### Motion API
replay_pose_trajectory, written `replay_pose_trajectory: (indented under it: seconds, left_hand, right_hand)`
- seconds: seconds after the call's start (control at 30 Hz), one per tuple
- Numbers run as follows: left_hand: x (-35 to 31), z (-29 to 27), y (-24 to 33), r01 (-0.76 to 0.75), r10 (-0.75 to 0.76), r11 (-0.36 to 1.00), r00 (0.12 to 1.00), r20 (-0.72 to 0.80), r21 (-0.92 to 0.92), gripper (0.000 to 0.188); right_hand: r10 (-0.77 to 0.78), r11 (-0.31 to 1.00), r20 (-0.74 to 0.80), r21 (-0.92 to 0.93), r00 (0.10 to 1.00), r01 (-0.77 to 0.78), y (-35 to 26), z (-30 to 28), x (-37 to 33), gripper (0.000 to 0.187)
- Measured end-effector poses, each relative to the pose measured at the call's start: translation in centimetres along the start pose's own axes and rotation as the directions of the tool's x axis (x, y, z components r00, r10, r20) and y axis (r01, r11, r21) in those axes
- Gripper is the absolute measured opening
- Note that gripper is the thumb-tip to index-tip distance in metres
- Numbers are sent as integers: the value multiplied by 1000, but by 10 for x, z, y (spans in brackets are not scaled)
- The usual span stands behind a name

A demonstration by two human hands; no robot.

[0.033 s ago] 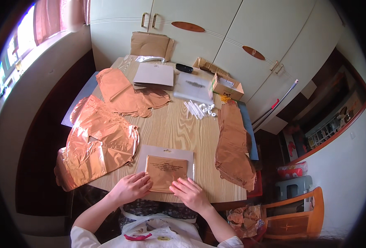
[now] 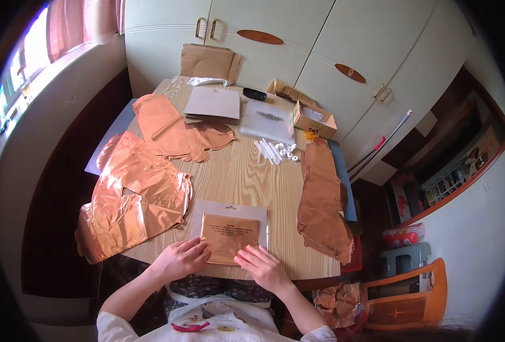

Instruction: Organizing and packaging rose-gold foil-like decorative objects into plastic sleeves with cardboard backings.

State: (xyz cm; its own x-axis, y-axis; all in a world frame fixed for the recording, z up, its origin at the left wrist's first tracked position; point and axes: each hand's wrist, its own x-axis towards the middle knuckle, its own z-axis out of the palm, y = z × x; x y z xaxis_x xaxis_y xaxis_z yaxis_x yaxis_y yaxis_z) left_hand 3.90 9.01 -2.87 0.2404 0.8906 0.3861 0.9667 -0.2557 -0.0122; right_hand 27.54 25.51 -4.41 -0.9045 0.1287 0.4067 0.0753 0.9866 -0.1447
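A folded copper-coloured foil balloon (image 2: pixel 229 231) with dark print lies on a pale backing card (image 2: pixel 207 208) in a clear sleeve, near the table's front edge. My left hand (image 2: pixel 183 256) has its fingers bent and closed on the foil's left edge; the thumb is hidden. Flat on the foil's lower right part rest the stretched fingers of my right hand (image 2: pixel 264 268), slightly apart. Flat foil balloons (image 2: pixel 144 194) of the same colour are spread on the left, with another pile (image 2: pixel 175 128) behind them. A tall stack of foil balloons (image 2: pixel 321 199) lies on the right.
White straws (image 2: pixel 268 151) and small white rings (image 2: pixel 286 151) sit mid-table. Behind them are a stack of grey cards (image 2: pixel 212 104), clear sleeves (image 2: pixel 267 121), a black object (image 2: pixel 254 94) and an open carton (image 2: pixel 314 119). A wooden chair (image 2: pixel 406 302) holds crumpled foil at the lower right.
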Motion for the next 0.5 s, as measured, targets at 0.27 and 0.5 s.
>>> replay_pose_trajectory:
  seconds: [0.27, 0.5]
  left_hand:
    - [3, -3, 1, -77, 77, 991, 997, 4, 109, 34]
    - [23, 3, 6, -13, 18, 981, 1000, -22, 195, 30]
  right_hand:
    - [-80, 992, -48, -103, 996, 75, 7, -1, 6, 28]
    - [-127, 983, -100, -146, 987, 111, 11, -4, 24, 24]
